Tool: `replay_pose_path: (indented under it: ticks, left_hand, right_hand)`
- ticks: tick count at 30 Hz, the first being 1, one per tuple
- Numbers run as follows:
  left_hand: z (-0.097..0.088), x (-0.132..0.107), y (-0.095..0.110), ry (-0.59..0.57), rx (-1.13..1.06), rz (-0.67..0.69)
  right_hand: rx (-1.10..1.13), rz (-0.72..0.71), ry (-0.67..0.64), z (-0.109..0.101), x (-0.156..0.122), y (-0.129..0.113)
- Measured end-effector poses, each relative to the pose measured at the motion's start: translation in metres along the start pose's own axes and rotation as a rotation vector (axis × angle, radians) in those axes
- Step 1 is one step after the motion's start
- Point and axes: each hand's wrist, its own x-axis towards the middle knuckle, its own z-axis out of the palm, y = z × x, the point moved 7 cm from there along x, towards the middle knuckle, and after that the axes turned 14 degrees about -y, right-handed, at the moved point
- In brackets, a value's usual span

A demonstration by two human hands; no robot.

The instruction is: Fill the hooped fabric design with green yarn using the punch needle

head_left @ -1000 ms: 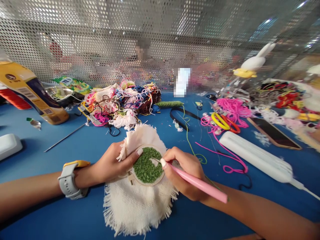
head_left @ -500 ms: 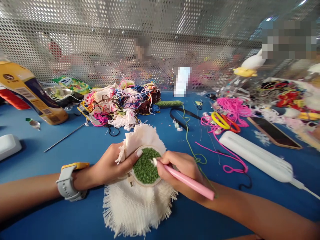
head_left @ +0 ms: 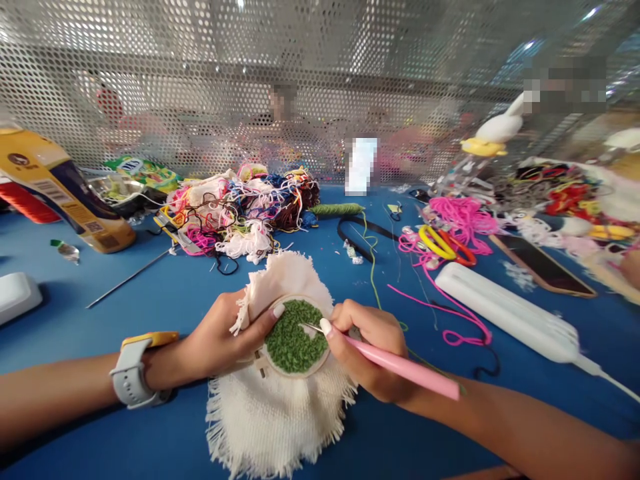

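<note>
A small round embroidery hoop holds cream fringed cloth, its circle mostly filled with green yarn loops. A pale bare patch shows near the circle's middle right. My left hand grips the hoop's left side, thumb on the rim and loops, other fingers hidden behind. In my right hand is a pink punch needle, pinched near its front, its metal tip at the bare patch. Green yarn trails from the pen's rear side up to a green yarn bundle.
Tangled yarn scraps lie behind the hoop, beside a metal rod. A yellow bottle stands left. To the right are yellow-handled scissors, pink yarn, a white power strip and a phone.
My right hand has drawn back slightly to the right with the punch needle, so its metal tip and the bare patch now show. My left hand keeps its grip on the hoop.
</note>
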Motion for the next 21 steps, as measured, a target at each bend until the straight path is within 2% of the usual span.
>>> replay_pose_path:
  ticks: [11,21]
  left_hand:
    - [-0.0002,-0.0001,-0.0009,-0.009,0.008,-0.010]
    - [-0.0011,-0.0002,-0.0007,0.008,0.044,-0.007]
  right_hand:
    - [0.130,0.049,0.023,0.0019,-0.0044,0.0085]
    - [0.073,0.090,0.055,-0.0014,-0.0022,0.0050]
